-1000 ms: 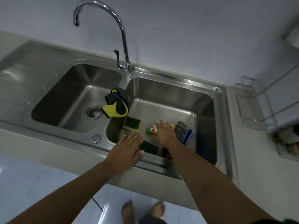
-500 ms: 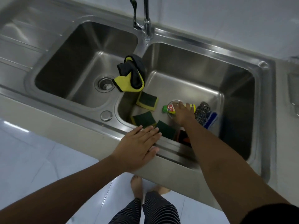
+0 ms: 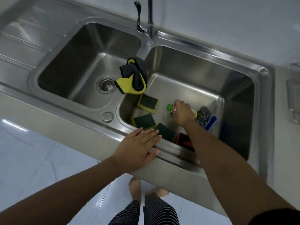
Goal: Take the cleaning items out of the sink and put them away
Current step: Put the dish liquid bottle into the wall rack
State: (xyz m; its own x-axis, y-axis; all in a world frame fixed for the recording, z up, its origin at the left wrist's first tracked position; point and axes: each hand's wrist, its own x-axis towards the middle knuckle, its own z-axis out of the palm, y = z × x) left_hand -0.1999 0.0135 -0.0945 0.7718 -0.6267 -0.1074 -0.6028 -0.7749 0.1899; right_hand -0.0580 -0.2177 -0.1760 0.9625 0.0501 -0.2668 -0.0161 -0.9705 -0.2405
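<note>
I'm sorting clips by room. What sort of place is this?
Most likely a home kitchen: a steel double-bowl sink with a tap, scouring sponges and a steel-wool scrubber in the right bowl.

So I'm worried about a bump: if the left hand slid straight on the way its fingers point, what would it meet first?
The left hand lies flat on the sink's front rim, fingers aimed into the right basin. Going straight on, it would probably meet the dark green scouring pad just beyond its fingertips first, though depth is unclear.

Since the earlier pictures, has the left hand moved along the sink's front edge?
No. The left hand lies flat on the sink's front rim, fingertips by the nearest green sponge, as before. Only the camera shifted.
</note>
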